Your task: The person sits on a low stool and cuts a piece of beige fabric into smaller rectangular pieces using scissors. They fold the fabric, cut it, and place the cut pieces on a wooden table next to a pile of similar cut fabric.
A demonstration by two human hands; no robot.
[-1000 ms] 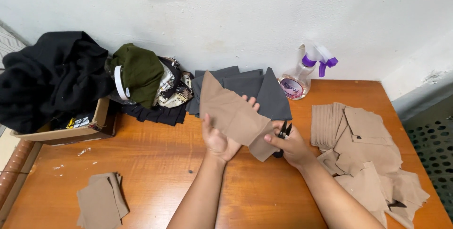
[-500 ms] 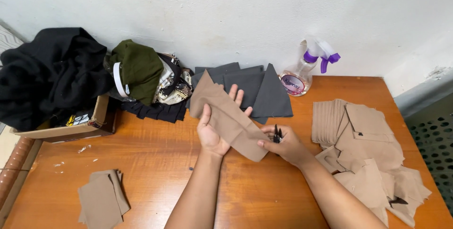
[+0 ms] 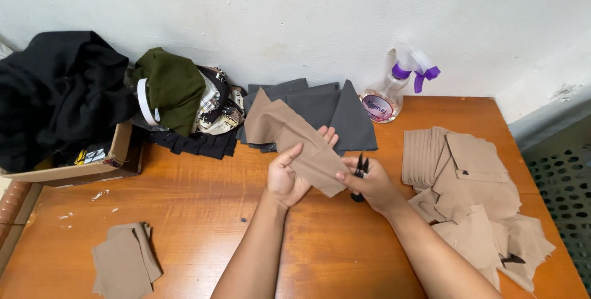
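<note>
Wooden table (image 3: 203,213) — tan fabric piece (image 3: 295,142) betw. both hands, left hand (image 3: 289,176) gripping it, right hand (image 3: 372,182) pinching its edge w/ black snips (image 3: 360,173).

A: Counter (image 3: 203,213) layout?
B: Box (image 3: 80,166) far left; folded cloth stack (image 3: 314,111) at rear centre; spray bottle (image 3: 385,99) to its right; cut pieces (image 3: 474,194) right; small pile (image 3: 123,265) front left.

Bright, even overhead light, soft shadows, sharp focus, slight wide-angle edge curvature.
</note>
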